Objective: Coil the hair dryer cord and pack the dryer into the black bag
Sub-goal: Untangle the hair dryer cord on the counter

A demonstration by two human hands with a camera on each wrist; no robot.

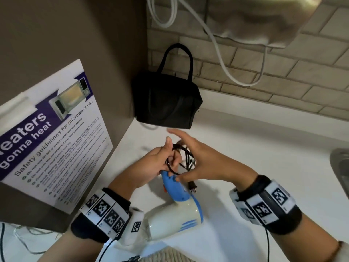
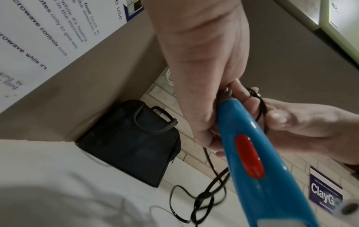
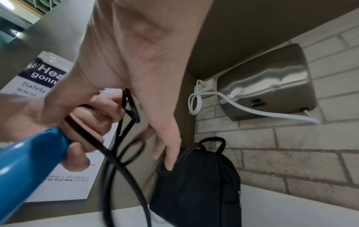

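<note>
Black cord (image 1: 179, 157), looped in loose coils, sits pinched in the left hand (image 1: 154, 163) grip against the blue handle end of the hair dryer (image 1: 175, 207). Right hand (image 1: 202, 161) beside it, fingers spread, thumb on the handle (plug dangles below). Dryer body hangs toward the person above the white surface (image 1: 264, 140). Black bag (image 1: 166, 103) stands upright in the corner.
</note>
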